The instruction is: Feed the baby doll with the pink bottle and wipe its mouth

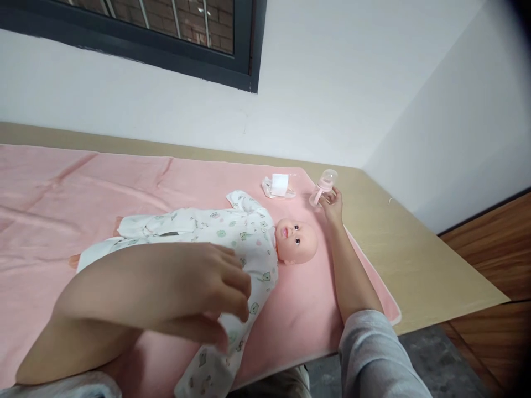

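Observation:
A baby doll [296, 241] in a white printed outfit [215, 224] lies on its back on a pink blanket [307, 309], its head to the right. My right hand [333, 205], reaching past the doll's head, has its fingers closed around a clear baby bottle [323, 188] with a pink collar and a clear cap. The bottle leans a little near the blanket's far right corner. Over the doll's body hovers my left hand [215, 293], slightly blurred. Its fingers are loosely bent, the thumb stands apart from them, and no object shows in it.
Left of the bottle lies a small clear plastic packet with a white label [280, 185]. The blanket covers most of a tan tabletop [398, 243]. A white wall [307, 110] with a dark-framed window [249, 50] rises behind it, and wooden panels [493, 254] stand at the right.

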The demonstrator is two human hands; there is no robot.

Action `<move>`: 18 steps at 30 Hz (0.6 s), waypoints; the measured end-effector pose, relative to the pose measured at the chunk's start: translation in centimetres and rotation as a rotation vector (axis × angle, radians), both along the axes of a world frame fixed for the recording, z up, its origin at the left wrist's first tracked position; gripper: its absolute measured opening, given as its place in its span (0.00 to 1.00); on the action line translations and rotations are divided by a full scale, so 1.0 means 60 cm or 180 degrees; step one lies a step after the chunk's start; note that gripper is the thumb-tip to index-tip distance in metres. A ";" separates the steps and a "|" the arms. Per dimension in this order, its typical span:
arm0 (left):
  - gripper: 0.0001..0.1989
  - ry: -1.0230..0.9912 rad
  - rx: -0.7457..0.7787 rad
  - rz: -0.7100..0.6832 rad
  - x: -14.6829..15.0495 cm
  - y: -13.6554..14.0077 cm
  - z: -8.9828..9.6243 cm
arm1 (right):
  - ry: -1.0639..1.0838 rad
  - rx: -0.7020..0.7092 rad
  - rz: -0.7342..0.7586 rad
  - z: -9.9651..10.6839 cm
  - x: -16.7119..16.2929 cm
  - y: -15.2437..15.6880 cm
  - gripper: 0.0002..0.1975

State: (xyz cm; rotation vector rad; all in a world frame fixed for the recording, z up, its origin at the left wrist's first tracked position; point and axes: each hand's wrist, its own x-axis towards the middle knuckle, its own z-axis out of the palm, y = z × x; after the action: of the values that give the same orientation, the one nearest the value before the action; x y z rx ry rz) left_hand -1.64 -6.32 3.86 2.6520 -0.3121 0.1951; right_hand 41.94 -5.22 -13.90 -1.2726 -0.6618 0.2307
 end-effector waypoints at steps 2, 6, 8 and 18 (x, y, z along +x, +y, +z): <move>0.09 0.0294 -0.0150 -0.0220 0.010 0.016 0.011 | -0.0053 0.0095 0.0090 0.036 -0.023 0.005 0.40; 0.11 -0.0626 -0.0712 0.0547 0.026 0.041 0.006 | -0.0289 0.0089 0.0665 0.119 -0.105 -0.002 0.41; 0.12 -0.1169 -0.0972 0.1233 0.035 0.053 -0.006 | -0.0424 0.0098 0.1032 0.151 -0.156 -0.013 0.42; 0.42 -0.1331 -0.1656 0.2056 0.068 0.100 -0.053 | -0.0522 -0.0174 0.2410 0.183 -0.325 -0.063 0.48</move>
State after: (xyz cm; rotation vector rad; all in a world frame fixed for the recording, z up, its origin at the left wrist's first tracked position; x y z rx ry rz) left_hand 2.41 -0.34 0.70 2.0850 0.4301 0.9041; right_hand 22.45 -9.00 -2.90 -1.0494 -1.2720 0.7728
